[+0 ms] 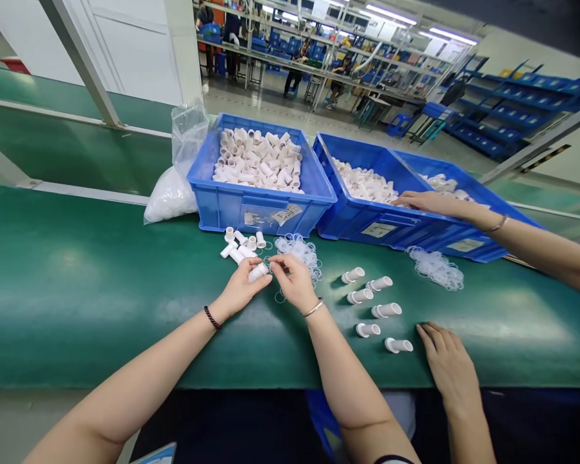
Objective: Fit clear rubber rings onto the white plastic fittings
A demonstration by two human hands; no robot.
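Note:
My left hand (241,288) is closed around a white plastic pipe fitting (258,272). Close beside it, the fingertips of my right hand (292,281) are pinched on a thin clear ring, partly hidden at the end of the fitting. A pile of similar clear rings (299,250) lies just beyond my right hand. Several loose white fittings (241,245) are heaped on the green table (101,303) past my left hand. To the right of my right hand, several more fittings (360,296) stand on end in loose rows.
A blue bin (265,209) full of white fittings stands behind my hands, beside a clear plastic bag (171,193). A co-worker's hand (430,203) reaches into another blue bin (357,216); their other hand (447,361) rests on the table. A second ring pile (435,268) lies right.

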